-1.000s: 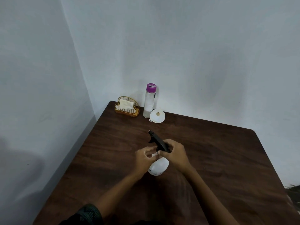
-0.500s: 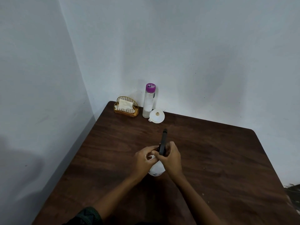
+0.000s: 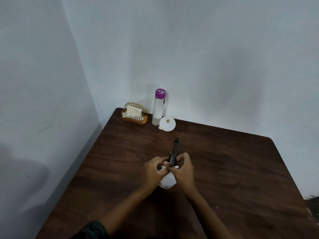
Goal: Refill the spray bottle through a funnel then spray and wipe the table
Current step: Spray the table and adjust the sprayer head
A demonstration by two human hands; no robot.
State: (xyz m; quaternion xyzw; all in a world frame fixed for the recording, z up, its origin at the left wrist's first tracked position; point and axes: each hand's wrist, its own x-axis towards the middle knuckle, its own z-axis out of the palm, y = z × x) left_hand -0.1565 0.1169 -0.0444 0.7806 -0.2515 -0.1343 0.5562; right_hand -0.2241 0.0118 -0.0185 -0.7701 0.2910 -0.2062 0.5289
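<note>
A white round spray bottle (image 3: pixel 167 182) stands on the dark wooden table (image 3: pixel 233 169) in front of me. Its black spray head (image 3: pixel 174 151) points away from me toward the wall. My left hand (image 3: pixel 154 169) grips the bottle's neck from the left. My right hand (image 3: pixel 183 169) holds the base of the spray head from the right. A white funnel (image 3: pixel 167 123) lies at the back of the table. Beside it stands a clear bottle with a purple cap (image 3: pixel 159 107), partly filled with liquid.
A gold wire holder with white napkins (image 3: pixel 134 113) sits in the back left corner of the table. White walls border the table at the back and left. The table's right edge runs down the right side of the view.
The spray head has turned from pointing back-left to pointing straight toward the wall. Both hands stayed at the bottle's neck.
</note>
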